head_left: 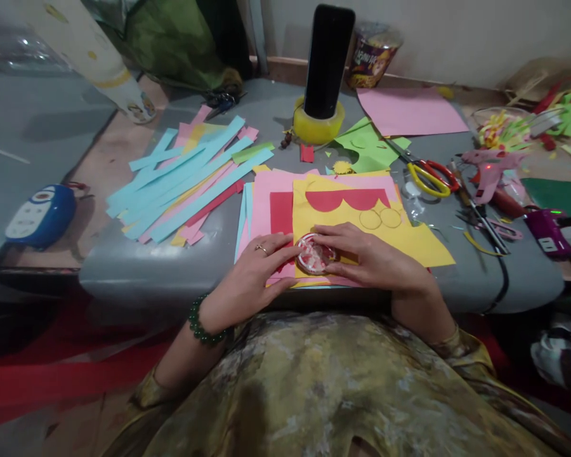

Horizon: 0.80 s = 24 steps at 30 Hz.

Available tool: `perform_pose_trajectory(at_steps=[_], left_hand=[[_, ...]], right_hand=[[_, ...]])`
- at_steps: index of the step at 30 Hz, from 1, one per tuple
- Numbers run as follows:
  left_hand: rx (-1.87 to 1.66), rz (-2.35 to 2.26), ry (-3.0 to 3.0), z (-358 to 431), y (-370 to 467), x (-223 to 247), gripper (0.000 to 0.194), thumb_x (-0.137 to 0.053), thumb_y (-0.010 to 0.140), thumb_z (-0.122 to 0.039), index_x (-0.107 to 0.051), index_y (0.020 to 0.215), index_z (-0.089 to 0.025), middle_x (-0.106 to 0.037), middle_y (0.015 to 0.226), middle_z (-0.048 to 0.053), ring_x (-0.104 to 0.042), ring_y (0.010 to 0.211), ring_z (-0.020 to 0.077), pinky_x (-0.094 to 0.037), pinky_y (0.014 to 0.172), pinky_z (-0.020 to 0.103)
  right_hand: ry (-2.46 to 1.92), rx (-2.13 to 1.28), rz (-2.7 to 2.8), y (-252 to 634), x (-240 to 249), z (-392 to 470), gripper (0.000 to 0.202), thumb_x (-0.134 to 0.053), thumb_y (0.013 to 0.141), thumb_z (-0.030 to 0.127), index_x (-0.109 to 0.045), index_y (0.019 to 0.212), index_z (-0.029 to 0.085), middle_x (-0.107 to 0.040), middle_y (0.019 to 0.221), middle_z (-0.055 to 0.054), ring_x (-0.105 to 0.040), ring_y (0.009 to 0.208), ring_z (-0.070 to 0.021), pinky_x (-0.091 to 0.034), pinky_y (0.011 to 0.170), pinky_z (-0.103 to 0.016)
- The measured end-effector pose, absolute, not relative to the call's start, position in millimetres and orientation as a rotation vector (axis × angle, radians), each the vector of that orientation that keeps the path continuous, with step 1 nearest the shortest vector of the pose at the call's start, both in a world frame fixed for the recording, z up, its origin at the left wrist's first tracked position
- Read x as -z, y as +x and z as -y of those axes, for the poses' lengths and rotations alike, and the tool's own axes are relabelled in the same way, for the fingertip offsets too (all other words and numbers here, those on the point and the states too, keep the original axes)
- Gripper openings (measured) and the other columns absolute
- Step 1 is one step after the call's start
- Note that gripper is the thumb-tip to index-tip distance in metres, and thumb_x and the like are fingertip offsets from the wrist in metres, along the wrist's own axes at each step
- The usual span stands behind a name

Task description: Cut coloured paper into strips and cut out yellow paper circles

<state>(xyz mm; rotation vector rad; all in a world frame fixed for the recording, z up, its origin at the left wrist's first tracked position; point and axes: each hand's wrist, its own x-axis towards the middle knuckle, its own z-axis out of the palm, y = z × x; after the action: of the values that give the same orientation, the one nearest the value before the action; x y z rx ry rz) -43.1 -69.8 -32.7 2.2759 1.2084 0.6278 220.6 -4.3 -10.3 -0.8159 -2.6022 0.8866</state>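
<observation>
A small round clear container [314, 254] with red and white bits showing through it lies on a yellow paper sheet [385, 241]. My right hand [371, 255] grips its right side, thumb below and fingers over the top. My left hand [257, 265] lies flat with fingers stretched out, its fingertips at the container's left edge. Pencilled circles show on the yellow sheet, above my right hand. A red paper piece [345, 198] with a scalloped edge is near the sheet's top. Beneath are pink sheets [261, 190] and other coloured paper.
Paper strips [185, 181] are heaped at the left. A phone [328, 63] stands in a yellow tape roll [318, 124]. Scissors [428, 179], a pink glue gun [492, 168] and other tools lie at the right. Green paper scraps [368, 149] and a pink sheet [412, 111] sit behind.
</observation>
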Motion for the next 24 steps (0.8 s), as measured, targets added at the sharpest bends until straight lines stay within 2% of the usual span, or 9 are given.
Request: perform_pose_trajectory(at_steps=[10, 18, 20, 24], left_hand=[[-0.617, -1.206, 2.293, 69.7, -42.9, 30.8, 0.044, -0.053, 0.1, -0.041, -0.057, 0.138, -0.02, -0.057, 0.142, 0.015, -0.05, 0.133, 0.0287, -0.044, 0.112, 0.047], [-0.598, -1.221, 2.267, 69.2, -41.5, 29.0, 0.042, -0.053, 0.099, -0.038, -0.055, 0.138, -0.023, -0.058, 0.142, 0.013, -0.051, 0.133, 0.0292, -0.044, 0.111, 0.051], [-0.642, -1.211, 2.253, 69.7, -42.8, 28.8, 0.049, -0.054, 0.099, -0.04, -0.047, 0.145, -0.023, -0.057, 0.143, 0.014, -0.051, 0.133, 0.0286, -0.045, 0.111, 0.05], [-0.801, -1.298, 2.174, 71.5, -48.6, 30.7, 0.078, -0.059, 0.096, -0.046, -0.018, 0.159, -0.027, -0.054, 0.147, 0.014, -0.056, 0.13, 0.0269, -0.047, 0.109, 0.046]], right_hand=[[-0.784, -0.905, 2.569, 222.7, 12.0, 1.8, 0.052, -0.072, 0.089, 0.036, -0.061, 0.138, 0.022, -0.062, 0.141, -0.014, -0.056, 0.131, -0.0263, -0.049, 0.108, -0.048], [-0.809, -0.955, 2.527, 221.6, 12.2, 1.8, 0.049, -0.073, 0.087, 0.034, -0.064, 0.134, 0.025, -0.064, 0.138, -0.012, -0.059, 0.128, -0.0267, -0.05, 0.107, -0.048], [-0.812, -0.962, 2.509, 221.1, 12.3, 2.4, 0.049, -0.073, 0.087, 0.033, -0.064, 0.134, 0.026, -0.064, 0.137, -0.011, -0.059, 0.127, -0.0263, -0.05, 0.107, -0.048], [-0.847, -0.971, 2.496, 219.8, 11.6, 2.9, 0.049, -0.073, 0.086, 0.032, -0.064, 0.134, 0.027, -0.066, 0.135, -0.01, -0.061, 0.124, -0.0267, -0.052, 0.105, -0.049]])
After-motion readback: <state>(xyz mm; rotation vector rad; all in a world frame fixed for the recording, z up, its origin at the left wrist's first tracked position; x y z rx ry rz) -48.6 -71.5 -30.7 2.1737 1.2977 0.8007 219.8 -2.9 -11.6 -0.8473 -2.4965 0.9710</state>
